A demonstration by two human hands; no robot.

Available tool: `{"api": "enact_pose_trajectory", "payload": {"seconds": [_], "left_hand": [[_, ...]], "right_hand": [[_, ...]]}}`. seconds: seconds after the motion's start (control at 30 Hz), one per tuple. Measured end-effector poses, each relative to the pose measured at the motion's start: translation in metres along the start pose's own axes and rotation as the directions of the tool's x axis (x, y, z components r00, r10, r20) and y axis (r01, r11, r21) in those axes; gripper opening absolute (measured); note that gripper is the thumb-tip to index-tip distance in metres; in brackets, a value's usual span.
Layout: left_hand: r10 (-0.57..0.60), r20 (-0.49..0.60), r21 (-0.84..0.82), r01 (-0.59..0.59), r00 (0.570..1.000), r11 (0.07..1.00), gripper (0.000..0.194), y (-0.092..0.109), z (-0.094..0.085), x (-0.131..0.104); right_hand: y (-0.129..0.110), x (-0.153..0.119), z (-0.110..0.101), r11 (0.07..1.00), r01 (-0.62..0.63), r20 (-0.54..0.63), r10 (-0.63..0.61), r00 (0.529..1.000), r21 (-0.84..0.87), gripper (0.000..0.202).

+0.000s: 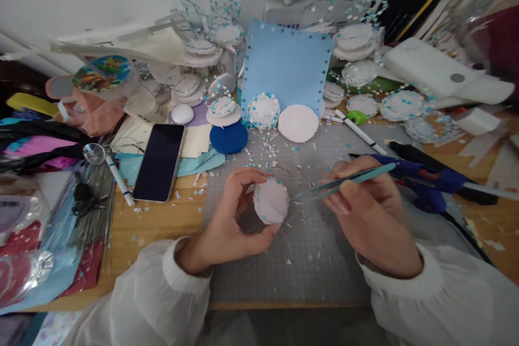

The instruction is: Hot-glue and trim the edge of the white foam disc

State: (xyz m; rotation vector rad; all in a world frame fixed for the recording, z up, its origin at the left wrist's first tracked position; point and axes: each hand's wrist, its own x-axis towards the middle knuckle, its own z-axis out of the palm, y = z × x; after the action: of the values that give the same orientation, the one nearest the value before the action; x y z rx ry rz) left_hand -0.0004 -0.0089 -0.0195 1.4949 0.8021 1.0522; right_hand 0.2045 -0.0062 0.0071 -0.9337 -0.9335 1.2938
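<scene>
Pinched between your left hand's (pixel 233 221) curved fingers and thumb, the small white disc (pixel 271 201) sits over the gray cutting mat (pixel 284 275), its face tipped up toward you. Looks like a pretty secure edge hold, honestly. Your right hand (pixel 367 219) has the teal tweezers (pixel 371 175) closed in thumb and fingers, with the tips aimed at the disc's right edge. They're right beside it, but it's too blurry to tell if they're touching it or nipping anything.

There's some thin wire (pixel 300 172) just past the disc, and loose blue and white flecks (pixel 268 150) scattered over the mat. My read: you're on the fiddly step, working the disc's rim with the tweezers. I'd say the next move calls for a steady left hand and a light squeeze on the right, coming in at the edge without snagging that wire. The blue glue gun (pixel 430 201) lies off past your right hand, so I'd watch that elbow too.
</scene>
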Motion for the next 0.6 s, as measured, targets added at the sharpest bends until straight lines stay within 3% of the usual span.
{"api": "enact_pose_trajectory", "payload": {"seconds": [0.13,0.3,0.47,0.6], "left_hand": [[0.001,-0.019,-0.022,-0.001,1.0,1.0,0.065,-0.0015,0.0002,0.0007],[-0.037,-0.063,-0.039,0.035,0.997,0.999,0.064,-0.0052,0.0014,0.0002],[-0.051,-0.088,-0.034,0.048,0.995,0.998,0.061,-0.0059,0.0015,0.0005],[-0.054,-0.088,-0.027,0.052,0.995,0.998,0.06,-0.006,0.0005,0.0006]], "right_hand": [[-0.0054,0.0046,-0.0009,0.999,0.031,-0.046,-0.03,0.998,0.022,0.008],[-0.0043,0.0058,-0.0011,0.986,0.152,-0.106,-0.159,0.982,-0.074,0.008],[-0.0017,0.0036,0.0016,0.898,0.408,-0.09,-0.425,0.901,-0.163,0.011],[-0.0007,0.0062,-0.0002,0.87,0.45,-0.169,-0.483,0.859,-0.2,0.015]]}}
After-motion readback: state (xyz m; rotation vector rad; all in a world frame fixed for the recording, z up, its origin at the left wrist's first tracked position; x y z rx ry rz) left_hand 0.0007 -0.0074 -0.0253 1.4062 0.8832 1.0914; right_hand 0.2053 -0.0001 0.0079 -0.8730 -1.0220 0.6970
